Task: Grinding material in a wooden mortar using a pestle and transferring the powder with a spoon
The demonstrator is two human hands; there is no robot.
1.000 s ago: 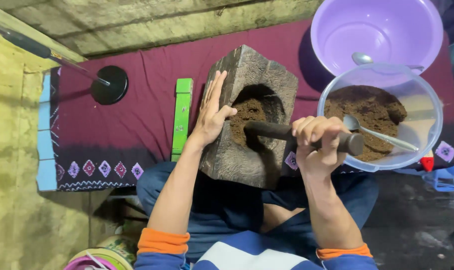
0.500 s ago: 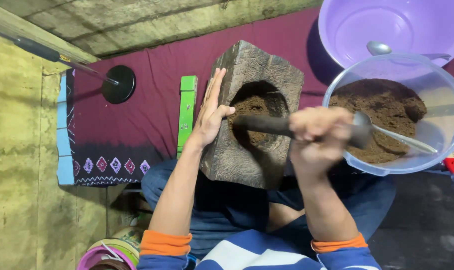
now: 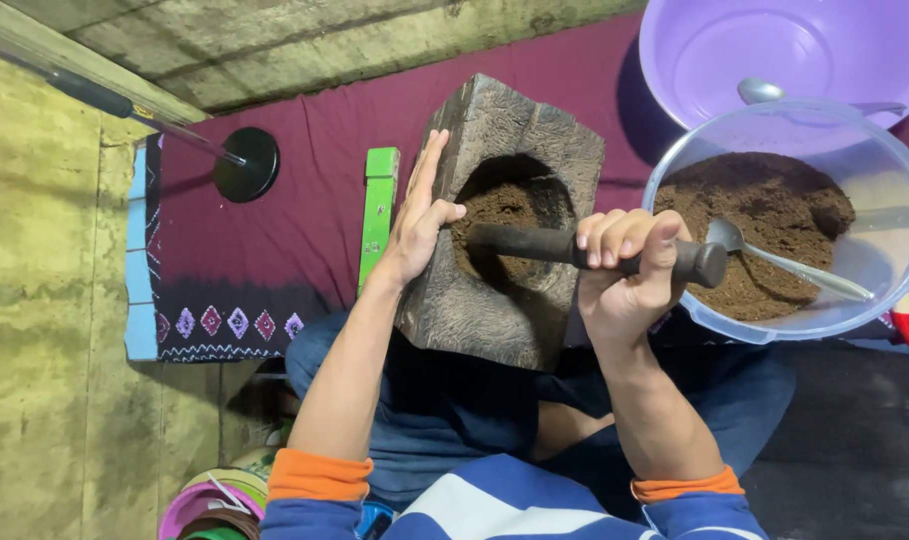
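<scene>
We take the stone mortar (image 3: 505,220) as landmark; it stands tilted against our lap on the maroon patterned cloth (image 3: 275,240). Behind it, to the right, lies an empty lilac basin (image 3: 775,50) with a spoon (image 3: 765,92) in it. Directly right of the mortar sits a clear plastic bowl (image 3: 900,215), heaped with dark brown powder (image 3: 765,215) and holding a second spoon (image 3: 785,262). Against the mortar's left flank our left hand (image 3: 415,225) presses flat, fingers straight and together, thumb at the rim of the hollow. Our right hand (image 3: 625,270) is clenched around the dark pestle (image 3: 575,248), whose tip sits in the hollow on a small charge of brown material (image 3: 505,205). Much powder appears already ground and collected; we judge that the charge in the hollow remains to be worked. Left of the mortar lie a green strip (image 3: 379,215) and a black disc on a rod (image 3: 247,163). Beyond the cloth we see rough, stained concrete (image 3: 55,300).
</scene>
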